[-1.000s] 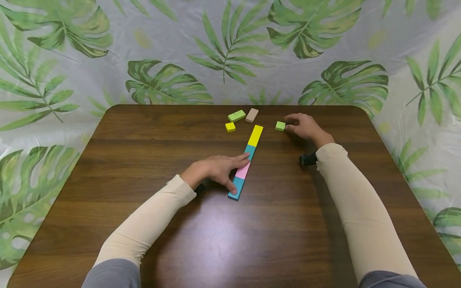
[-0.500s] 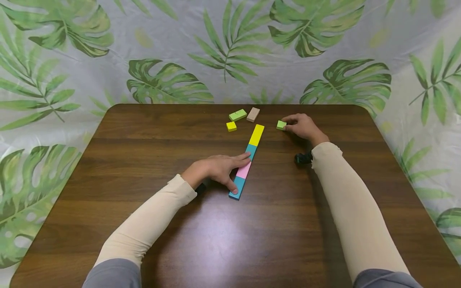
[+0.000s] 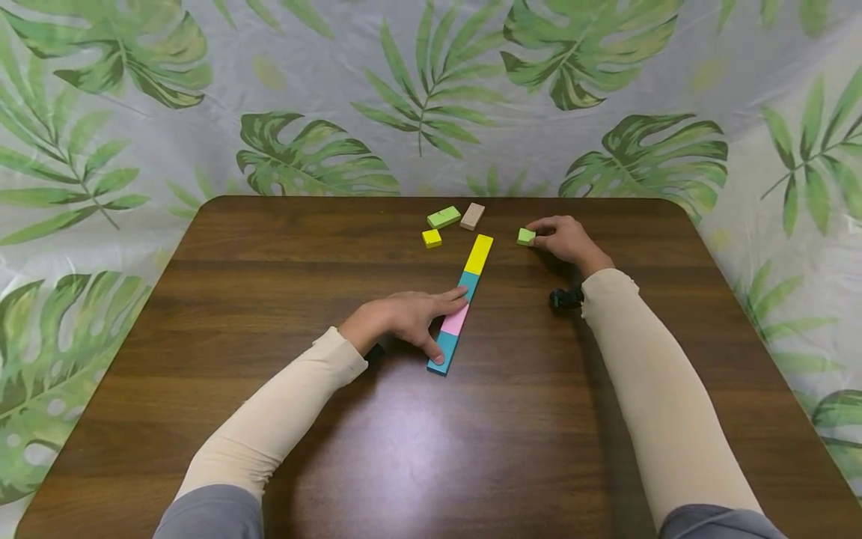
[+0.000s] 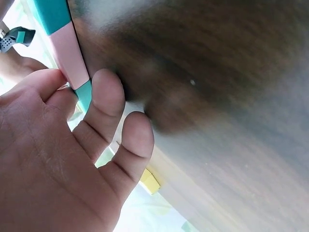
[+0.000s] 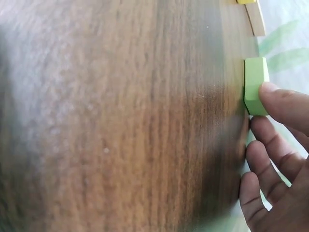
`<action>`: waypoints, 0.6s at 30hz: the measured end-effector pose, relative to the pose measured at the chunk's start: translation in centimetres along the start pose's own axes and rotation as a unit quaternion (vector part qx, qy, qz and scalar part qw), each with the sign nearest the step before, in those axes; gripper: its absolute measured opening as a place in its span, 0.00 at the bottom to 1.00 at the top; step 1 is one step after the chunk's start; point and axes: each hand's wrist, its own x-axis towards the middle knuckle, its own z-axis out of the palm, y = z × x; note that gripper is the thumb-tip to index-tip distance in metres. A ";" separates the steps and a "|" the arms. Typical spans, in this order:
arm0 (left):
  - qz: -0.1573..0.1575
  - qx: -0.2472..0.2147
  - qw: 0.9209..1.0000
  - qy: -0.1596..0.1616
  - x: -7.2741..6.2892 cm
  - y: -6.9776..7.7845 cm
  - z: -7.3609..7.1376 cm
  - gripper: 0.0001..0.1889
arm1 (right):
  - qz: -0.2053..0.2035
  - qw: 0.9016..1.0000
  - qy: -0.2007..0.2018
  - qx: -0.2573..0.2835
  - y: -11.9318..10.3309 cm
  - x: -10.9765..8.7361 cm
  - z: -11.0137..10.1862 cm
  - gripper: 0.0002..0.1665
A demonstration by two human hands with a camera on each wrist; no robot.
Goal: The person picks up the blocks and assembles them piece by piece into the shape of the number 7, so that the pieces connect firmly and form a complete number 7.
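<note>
A straight row of flat blocks lies slantwise on the table: a yellow block (image 3: 479,254) at the far end, a blue block (image 3: 471,281), a pink block (image 3: 454,320) and another blue block (image 3: 447,345) at the near end. My left hand (image 3: 412,313) rests on this row from the left, thumb on the near blue block and forefingers around the pink and farther blue ones. To the right of the row's far end, my right hand (image 3: 567,238) pinches a small light green block (image 5: 254,87) on the table. The thumb lies on its face; the index finger is mostly hidden.
Beyond the row lie a longer green block (image 3: 444,218), a small yellow block (image 3: 432,239) and a beige wooden block (image 3: 473,216). The brown table (image 3: 269,247) ends at a leaf-patterned cloth (image 3: 323,75) behind it.
My right hand has moved slightly left, from beside the small green block to a grip on it. My left hand stays on the row.
</note>
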 end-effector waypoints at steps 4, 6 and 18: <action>-0.002 0.000 1.000 -0.001 -0.1 0.0 0.1 0.57 | 0.009 1.000 0.004 0.008 -0.3 0.3 0.4 0.25; -0.001 0.001 1.000 0.000 -0.1 0.0 0.1 0.57 | 0.012 1.000 0.007 0.009 -0.4 0.4 0.6 0.25; 0.002 0.001 1.000 0.004 -0.2 0.0 0.0 0.57 | 0.033 0.998 0.011 0.045 -0.5 0.6 1.0 0.27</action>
